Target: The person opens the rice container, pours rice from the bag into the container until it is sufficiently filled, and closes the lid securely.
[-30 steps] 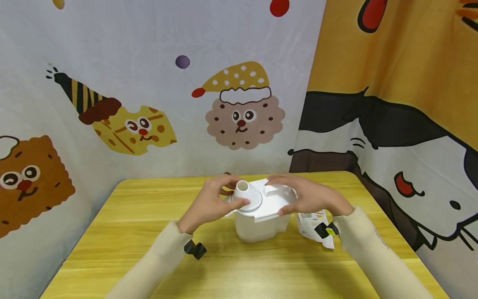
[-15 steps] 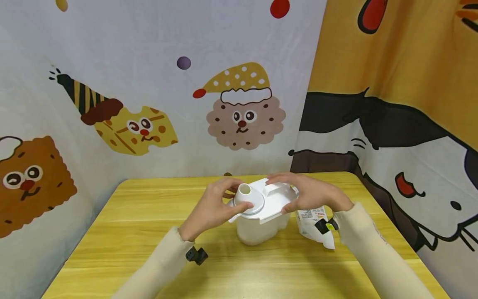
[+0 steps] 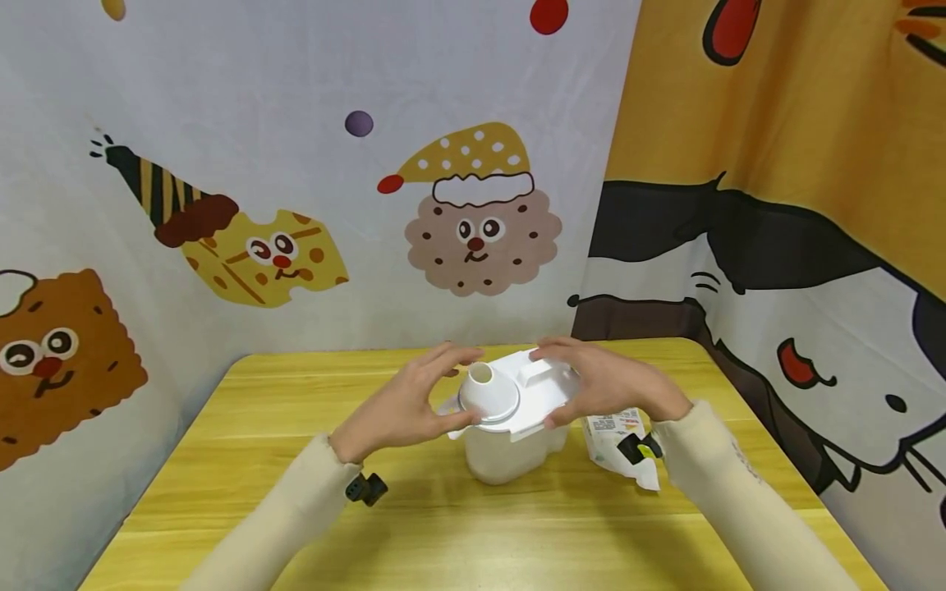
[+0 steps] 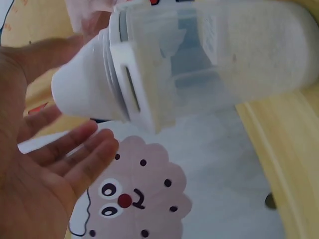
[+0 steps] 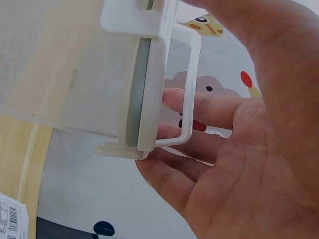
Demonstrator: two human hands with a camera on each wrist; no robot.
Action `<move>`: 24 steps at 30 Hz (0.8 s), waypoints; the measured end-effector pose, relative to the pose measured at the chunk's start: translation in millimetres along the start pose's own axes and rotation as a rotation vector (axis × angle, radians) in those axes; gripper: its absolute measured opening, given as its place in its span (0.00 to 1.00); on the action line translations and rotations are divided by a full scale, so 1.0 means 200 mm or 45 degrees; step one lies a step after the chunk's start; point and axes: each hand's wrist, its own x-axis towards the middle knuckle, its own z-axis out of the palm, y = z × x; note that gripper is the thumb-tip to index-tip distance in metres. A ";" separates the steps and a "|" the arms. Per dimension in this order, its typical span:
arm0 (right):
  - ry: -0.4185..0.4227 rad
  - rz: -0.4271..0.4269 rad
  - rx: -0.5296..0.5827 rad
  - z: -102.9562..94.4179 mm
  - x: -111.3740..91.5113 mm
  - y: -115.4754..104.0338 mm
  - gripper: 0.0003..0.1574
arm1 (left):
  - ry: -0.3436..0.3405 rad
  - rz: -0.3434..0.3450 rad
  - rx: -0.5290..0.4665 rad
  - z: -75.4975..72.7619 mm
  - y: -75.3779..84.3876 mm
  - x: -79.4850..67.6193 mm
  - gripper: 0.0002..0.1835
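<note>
A translucent plastic storage container (image 3: 502,460) stands upright on the table, with pale contents showing through its wall in the left wrist view. On it sits a white lid (image 3: 528,408), which carries a cone-shaped cap (image 3: 493,396) with a round opening. The left hand (image 3: 402,414) is spread at the cap's left side, fingers extended and apart from it; whether the thumb touches the cap I cannot tell. The right hand (image 3: 613,382) spans the lid's right end, thumb on the near edge, fingertips on the far edge. Its palm faces the lid's raised handle (image 5: 191,84).
A white printed packet (image 3: 617,447) lies on the wooden table (image 3: 310,394), right of the container and partly behind the right wrist's camera. A cartoon-printed curtain (image 3: 296,131) hangs along the table's back and right side.
The left hand has come off the cap, its fingers spreading and drawing back leftward. The right hand stays at the lid's right end with hardly any shift. The container remains in place.
</note>
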 end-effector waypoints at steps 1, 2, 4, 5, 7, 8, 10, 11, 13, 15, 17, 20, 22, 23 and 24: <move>-0.005 0.006 -0.006 0.00 0.00 0.00 0.55 | -0.021 0.031 0.033 -0.01 0.00 0.00 0.39; -0.009 0.011 -0.010 0.00 0.00 -0.01 0.55 | -0.044 0.059 0.063 -0.03 0.00 0.00 0.40; -0.015 0.018 -0.016 0.00 0.01 -0.01 0.55 | -0.094 0.104 0.132 -0.05 0.01 0.00 0.42; -0.018 0.022 -0.017 0.00 0.01 -0.01 0.55 | -0.123 0.120 0.159 -0.06 0.01 0.00 0.43; -0.023 0.034 -0.014 0.00 0.01 -0.01 0.55 | -0.182 0.159 0.202 -0.08 0.02 0.00 0.44; -0.024 0.036 -0.012 0.00 0.01 -0.01 0.55 | -0.209 0.178 0.225 -0.08 0.02 0.00 0.44; -0.023 0.041 -0.012 0.00 0.01 -0.01 0.56 | -0.251 0.222 0.268 -0.09 0.02 0.00 0.46; -0.022 0.044 -0.012 0.00 0.01 -0.01 0.56 | -0.270 0.244 0.288 -0.09 0.02 0.01 0.46; -0.020 0.047 -0.016 0.00 0.01 -0.01 0.56 | -0.303 0.277 0.325 -0.10 0.02 0.01 0.47; -0.017 0.049 -0.019 0.00 0.01 -0.01 0.56 | -0.330 0.294 0.345 -0.10 0.02 0.01 0.48; -0.015 0.048 -0.021 0.01 0.01 -0.01 0.55 | -0.354 0.302 0.355 -0.11 0.02 0.02 0.48; -0.015 0.046 -0.010 0.01 0.01 -0.01 0.55 | -0.380 0.307 0.372 -0.11 0.02 0.03 0.47; -0.015 0.045 -0.001 0.01 0.01 -0.01 0.55 | -0.387 0.309 0.387 -0.11 0.02 0.03 0.46; -0.014 0.043 0.004 0.01 0.01 -0.01 0.55 | -0.388 0.311 0.396 -0.10 0.02 0.03 0.46; -0.013 0.042 0.009 0.01 0.01 -0.01 0.55 | -0.386 0.314 0.407 -0.10 0.02 0.03 0.45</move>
